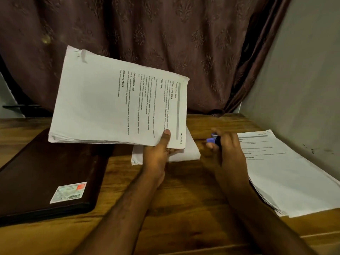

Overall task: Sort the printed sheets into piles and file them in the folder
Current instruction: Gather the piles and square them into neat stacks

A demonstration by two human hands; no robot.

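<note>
Clearly, from my remote seat I see the left hand (158, 151) pinching a thick stack of printed sheets (117, 102) by its near right corner, the thumb on top and the other fingers hidden under the paper. The stack is lifted off the wooden table (184, 190) and tilted, so the print runs sideways; I can read "TASK GOAL" and "SECTION 1", but the small lines are too blurred. A bit of tape sits at its far left corner.

Under this hand a second small pile of paper (191, 153) lies on the table, mostly covered by the lifted stack and the hand.

The right hand (228, 153) is curled around a small blue object (211, 139); motion blur and the fingers cover most of it, so I cannot tell what it is. The hand appears closed on it.

To the right a third pile of printed sheets (287, 173) lies flat, its near corner cut off by the frame edge and its left edge hidden behind the right wrist.

On the left the dark folder (46, 172) lies closed on the table, with a white label (69, 192) whose text is unreadable; its left part is cut off. A brown curtain (147, 34) hangs behind.
</note>
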